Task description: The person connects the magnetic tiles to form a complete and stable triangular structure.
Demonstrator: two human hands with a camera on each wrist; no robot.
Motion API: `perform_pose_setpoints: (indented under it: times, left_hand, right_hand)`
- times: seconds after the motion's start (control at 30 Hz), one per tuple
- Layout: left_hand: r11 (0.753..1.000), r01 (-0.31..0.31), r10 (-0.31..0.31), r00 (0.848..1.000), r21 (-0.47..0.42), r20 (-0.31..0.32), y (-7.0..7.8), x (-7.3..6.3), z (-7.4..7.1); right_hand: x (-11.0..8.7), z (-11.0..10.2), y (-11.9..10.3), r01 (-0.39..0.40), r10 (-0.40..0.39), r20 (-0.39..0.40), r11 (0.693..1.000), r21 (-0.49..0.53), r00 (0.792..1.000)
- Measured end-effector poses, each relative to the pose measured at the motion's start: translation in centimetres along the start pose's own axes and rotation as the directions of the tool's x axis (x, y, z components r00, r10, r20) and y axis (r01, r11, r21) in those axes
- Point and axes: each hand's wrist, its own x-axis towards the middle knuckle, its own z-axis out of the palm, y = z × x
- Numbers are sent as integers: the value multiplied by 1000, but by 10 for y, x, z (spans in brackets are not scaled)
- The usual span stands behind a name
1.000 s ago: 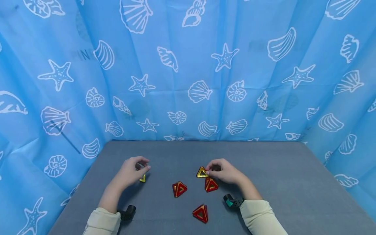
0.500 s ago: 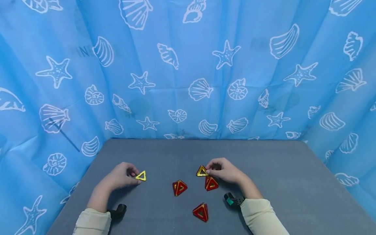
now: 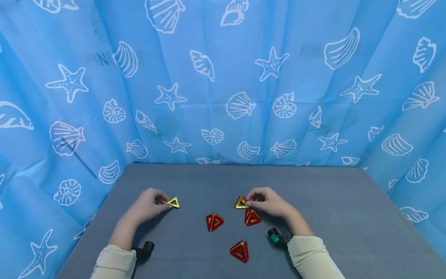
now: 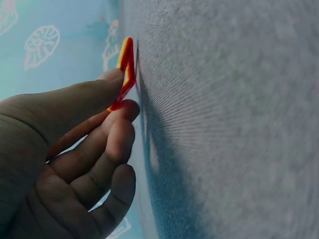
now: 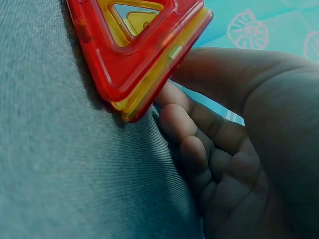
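Note:
My left hand (image 3: 146, 207) pinches a yellow triangular frame tile (image 3: 175, 202) between thumb and index finger. Close up in the left wrist view, that tile (image 4: 127, 64) is tilted, with red along its edges, close over the cloth. On the right, my right hand (image 3: 271, 203) pinches the corner of a second yellow triangle tile (image 3: 241, 202), which has a red edge. Just in front of it sits a red-and-yellow tile pyramid (image 3: 252, 217). The same pyramid (image 5: 117, 74) fills the top of the right wrist view and hides the right fingertips.
Another red-and-yellow pyramid (image 3: 214, 222) stands between the hands, and a third (image 3: 239, 251) lies nearer the front. Grey cloth (image 3: 313, 190) covers the table. Behind it hangs a blue curtain (image 3: 209, 89) with white shell prints.
The left hand first drew back leftward, bringing its yellow tile into view, then moved a little right and away with it. The right hand stays nearly still at its tile.

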Motion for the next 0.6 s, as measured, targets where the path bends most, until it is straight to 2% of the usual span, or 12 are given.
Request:
perform_pose_setpoints:
  times: [0.33,0.6]
  left_hand:
    - [998,-50,52,996,28,-71,5,3,3]
    - [996,-92,94,990,22,-101,11,4,7]
  right_hand:
    - [1,-1,0,32,-32,8,999,22,999]
    - [0,-1,0,6,-6,8,1000,11,1000]
